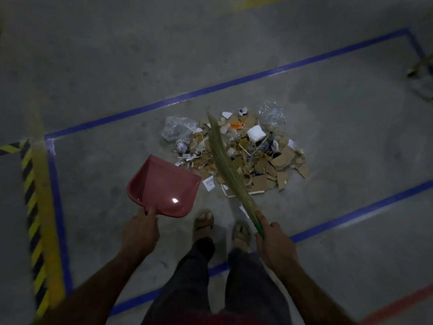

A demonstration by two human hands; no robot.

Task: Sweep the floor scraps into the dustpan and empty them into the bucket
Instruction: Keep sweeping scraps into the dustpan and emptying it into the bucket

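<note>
Near the scrap pile: both hands work at its near side, above the concrete floor.
Left fingers: curled round the dustpan's handle, thumb lying along the top.
Left hand: holds the red dustpan just left of the scrap pile, its open mouth turned toward the pile; it looks raised off the floor.
Right fingers: wrapped round the broom's green handle.
Right hand: holds the grass broom slanting over the pile's middle, its tip at the pile's far edge.
Scrap pile: torn cardboard, paper bits, clear plastic bags and a white foam block, heaped on the floor.
Blue tape lines: frame the floor round the pile.
Sandalled feet: just on the near side of the pile.
</note>
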